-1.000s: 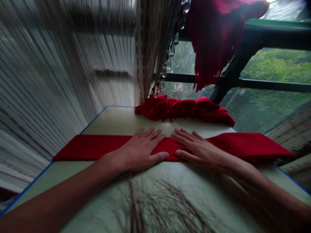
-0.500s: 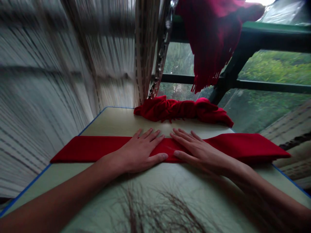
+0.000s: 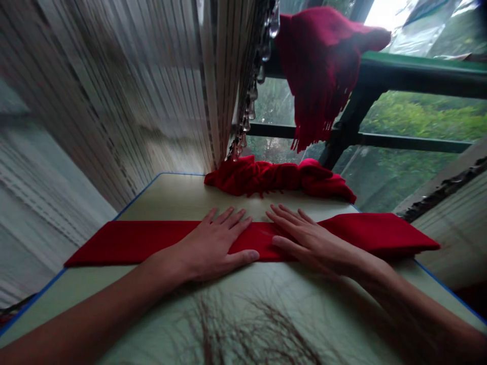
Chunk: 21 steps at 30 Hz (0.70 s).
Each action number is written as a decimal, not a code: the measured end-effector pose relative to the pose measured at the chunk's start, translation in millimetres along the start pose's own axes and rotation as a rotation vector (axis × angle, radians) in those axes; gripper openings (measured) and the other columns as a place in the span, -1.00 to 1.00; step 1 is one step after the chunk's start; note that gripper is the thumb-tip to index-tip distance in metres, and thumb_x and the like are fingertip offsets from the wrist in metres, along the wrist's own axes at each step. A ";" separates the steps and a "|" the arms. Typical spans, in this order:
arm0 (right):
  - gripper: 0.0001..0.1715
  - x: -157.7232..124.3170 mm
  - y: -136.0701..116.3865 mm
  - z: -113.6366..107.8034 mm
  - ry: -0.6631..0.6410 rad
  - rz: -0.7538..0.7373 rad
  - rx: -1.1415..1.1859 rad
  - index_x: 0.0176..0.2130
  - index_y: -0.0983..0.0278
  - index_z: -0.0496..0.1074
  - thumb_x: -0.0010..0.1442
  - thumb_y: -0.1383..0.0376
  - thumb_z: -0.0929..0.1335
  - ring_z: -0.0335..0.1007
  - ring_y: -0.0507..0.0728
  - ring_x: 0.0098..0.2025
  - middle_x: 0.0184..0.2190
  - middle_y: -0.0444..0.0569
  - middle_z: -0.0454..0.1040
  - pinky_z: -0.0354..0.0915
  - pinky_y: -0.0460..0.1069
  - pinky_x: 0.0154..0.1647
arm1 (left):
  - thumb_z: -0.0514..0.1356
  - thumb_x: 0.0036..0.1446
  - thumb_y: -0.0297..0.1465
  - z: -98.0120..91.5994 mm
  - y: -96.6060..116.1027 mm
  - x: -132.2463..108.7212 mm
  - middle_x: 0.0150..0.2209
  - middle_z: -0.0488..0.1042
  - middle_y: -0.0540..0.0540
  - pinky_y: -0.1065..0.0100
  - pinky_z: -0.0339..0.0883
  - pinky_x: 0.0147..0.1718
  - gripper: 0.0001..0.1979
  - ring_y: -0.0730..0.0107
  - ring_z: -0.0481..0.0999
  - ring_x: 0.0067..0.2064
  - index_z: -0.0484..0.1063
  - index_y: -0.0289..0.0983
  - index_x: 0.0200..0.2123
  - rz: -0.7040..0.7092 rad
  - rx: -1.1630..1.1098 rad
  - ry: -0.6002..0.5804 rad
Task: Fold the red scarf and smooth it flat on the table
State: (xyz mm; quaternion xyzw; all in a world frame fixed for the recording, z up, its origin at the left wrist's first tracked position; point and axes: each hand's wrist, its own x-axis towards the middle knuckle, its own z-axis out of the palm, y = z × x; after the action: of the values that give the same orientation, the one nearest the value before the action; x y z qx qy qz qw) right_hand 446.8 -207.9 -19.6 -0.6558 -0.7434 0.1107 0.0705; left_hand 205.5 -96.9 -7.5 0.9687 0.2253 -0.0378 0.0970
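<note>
A long folded red cloth point(image 3: 133, 242) lies across the pale table point(image 3: 243, 299), reaching past both side edges. My left hand point(image 3: 215, 246) rests palm down on it, left of the middle, with its fingers spread. Just right of the middle, my right hand point(image 3: 310, 235) lies flat on the same cloth, fingers apart and pointing away from me. The two thumbs are a short gap apart. Neither hand grips anything. The cloth's right part looks thicker and slightly raised.
A crumpled red fringed cloth point(image 3: 281, 177) lies along the table's far edge. Above it, another red fringed cloth point(image 3: 323, 76) hangs from the green window ledge point(image 3: 418, 71). String curtains point(image 3: 171, 91) with clear beads hang at the left, and more curtain is at the right.
The view has shifted a little, so the table and hanging cloth appear slightly lower and further left. Both hands remain spread on the folded cloth, nearly in the same places.
</note>
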 end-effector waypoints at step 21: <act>-0.11 2.4 -13.4 5.8 -0.036 -0.143 -0.019 0.50 0.06 -0.24 0.41 -0.23 0.09 -0.43 0.30 0.54 0.53 -0.01 -0.28 -0.37 0.41 0.49 | -0.18 0.32 0.26 -1.3 1.5 -0.9 0.52 -0.27 -0.09 -0.11 -0.36 0.44 -0.08 0.08 -0.27 0.53 -0.18 -0.19 0.51 -0.007 0.002 -0.022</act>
State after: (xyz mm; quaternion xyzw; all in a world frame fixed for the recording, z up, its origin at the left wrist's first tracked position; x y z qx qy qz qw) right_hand 432.2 -207.5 -21.8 -0.5996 -0.7905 0.1104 0.0586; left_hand 205.3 -98.4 -5.9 0.9675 0.2275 -0.0491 0.0985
